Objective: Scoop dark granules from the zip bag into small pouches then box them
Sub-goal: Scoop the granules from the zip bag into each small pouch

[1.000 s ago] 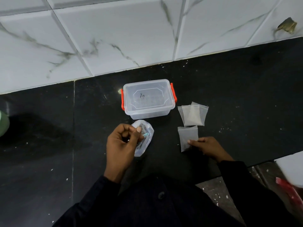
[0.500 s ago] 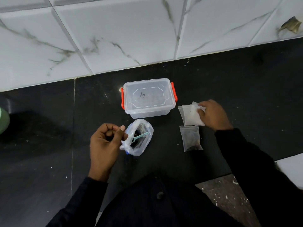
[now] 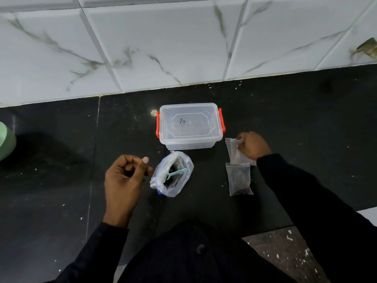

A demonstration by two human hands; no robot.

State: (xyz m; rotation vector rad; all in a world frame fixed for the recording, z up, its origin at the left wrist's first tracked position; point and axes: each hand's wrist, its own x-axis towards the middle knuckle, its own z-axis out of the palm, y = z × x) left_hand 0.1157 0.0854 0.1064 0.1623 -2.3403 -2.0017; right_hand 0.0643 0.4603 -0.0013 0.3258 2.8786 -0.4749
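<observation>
Black stone tabletop (image 3: 306,119) | fetching: right hand (image 3: 253,145) grip pinches empty clear plastic pouch (image 3: 232,146) | left hand (image 3: 124,176) grip curled beside clear zip bag (image 3: 183,180), hold unclear | next: open pouch

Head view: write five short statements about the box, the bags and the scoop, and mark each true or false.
1. The box has its lid on. True.
2. The scoop lies outside the zip bag. False: it sits inside the open zip bag.
3. The right hand pinches an empty pouch. True.
4. The filled pouch is in the box. False: it lies on the counter, right of the zip bag.
5. The box's latches are blue. False: they are orange.
</observation>
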